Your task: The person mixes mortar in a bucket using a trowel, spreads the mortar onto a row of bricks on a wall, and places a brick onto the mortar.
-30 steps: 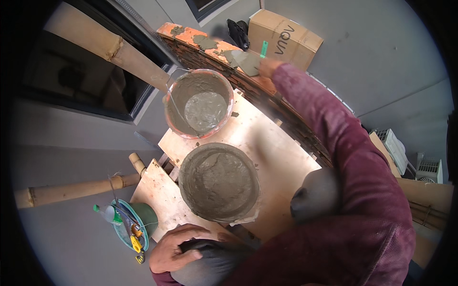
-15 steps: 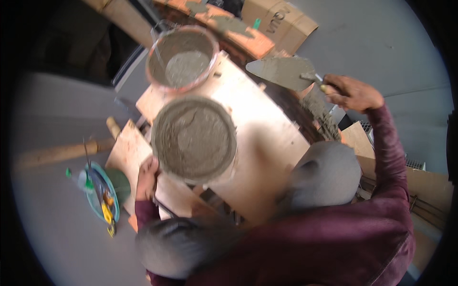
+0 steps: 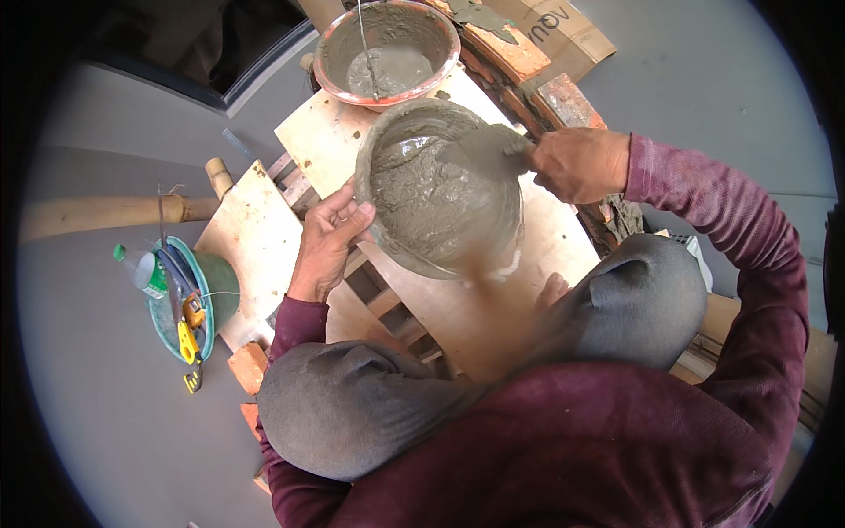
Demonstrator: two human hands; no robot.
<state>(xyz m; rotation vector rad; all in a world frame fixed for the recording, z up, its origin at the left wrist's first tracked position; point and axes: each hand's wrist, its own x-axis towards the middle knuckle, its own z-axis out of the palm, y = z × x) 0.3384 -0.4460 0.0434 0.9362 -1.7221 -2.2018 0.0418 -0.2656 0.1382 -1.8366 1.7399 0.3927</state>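
A round tub (image 3: 374, 145) of wet grey mortar (image 3: 409, 198) sits on the pale boards in front of me. My left hand (image 3: 330, 238) grips its left rim, with the thumb and fingers at the edge. On the other side my right hand (image 3: 581, 165) is closed round a trowel, its handle mostly hidden by the fingers. The mortar-coated trowel blade (image 3: 493, 151) dips into the right part of the tub. Its tip blends with the grey mix and is hard to make out.
Behind stands an orange-rimmed basin (image 3: 449, 66) with thin grey mix and a wire handle. A mortared brick wall (image 3: 519, 57) runs along the right, with a cardboard box (image 3: 576, 40) beyond. At left are a teal bucket (image 3: 220, 290) of tools and a bamboo pole (image 3: 114, 216).
My right hand has brought the trowel from above the brick wall down into the tub. My left hand has a fuller hold on the rim, and the view has shifted.
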